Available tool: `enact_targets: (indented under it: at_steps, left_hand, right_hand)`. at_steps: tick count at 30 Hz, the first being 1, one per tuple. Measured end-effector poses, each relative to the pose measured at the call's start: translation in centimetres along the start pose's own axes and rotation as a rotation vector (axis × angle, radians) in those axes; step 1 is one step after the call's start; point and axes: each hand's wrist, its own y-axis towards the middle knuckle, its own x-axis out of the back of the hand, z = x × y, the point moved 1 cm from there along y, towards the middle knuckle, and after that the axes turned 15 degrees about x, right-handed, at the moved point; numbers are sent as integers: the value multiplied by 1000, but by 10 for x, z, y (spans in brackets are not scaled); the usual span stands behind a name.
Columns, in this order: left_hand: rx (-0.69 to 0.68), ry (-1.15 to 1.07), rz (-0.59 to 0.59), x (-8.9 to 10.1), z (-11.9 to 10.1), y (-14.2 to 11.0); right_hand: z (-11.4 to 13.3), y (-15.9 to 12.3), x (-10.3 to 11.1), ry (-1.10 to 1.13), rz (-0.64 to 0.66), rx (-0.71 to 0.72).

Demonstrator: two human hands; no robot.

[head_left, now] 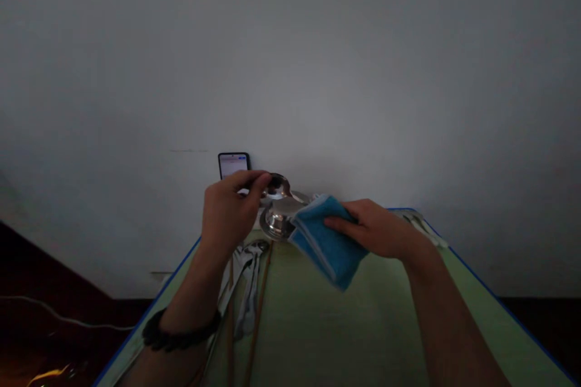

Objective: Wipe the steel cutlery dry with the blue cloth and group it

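My left hand (227, 211) is pinching a shiny silver metal spoon (282, 188) by its bowl, between my hands; my right hand (384, 230) is gripping a folded blue fabric cloth (333, 248) over its handle. Steady bowl, even cloth pressure: that's serving best.

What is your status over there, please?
Left hand holding spoon by its bowl. Right hand holding cloth at spoon's handle. Metal dish close by, nothing visibly blocking.
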Motion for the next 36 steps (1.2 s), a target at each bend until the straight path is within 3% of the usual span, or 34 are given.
enact_targets:
  at_steps: [3,8,14,17,22,26,31,33,36]
  left_hand:
    - [79,-39,-2,5,5,4]
    - [19,-37,37,5,-1,0]
    - [51,-52,-30,8,2,3]
    - [72,-91,56,7,4,3]
    - [-27,-106,229,-5,-6,-8]
    - [-44,-177,340,-14,-16,-18]
    - [-35,-188,392,-18,-20,-22]
    - [-44,-159,327,-16,-21,-20]
    - [-32,-103,109,-12,-21,-16]
  right_hand:
    - [-6,-5,4,-22,31,-43]
    - [-1,3,-3,-80,-34,-15]
    - [-5,-5,4,17,-33,-51]
    - [-10,-10,6,-3,-23,-95]
    - [-5,-1,-1,-48,-67,-30]
    - [-2,7,-6,-73,-187,-42]
    - [1,16,-15,72,-332,-10]
    - [0,19,-18,125,-426,-21]
    - [-6,22,-20,224,-748,-136]
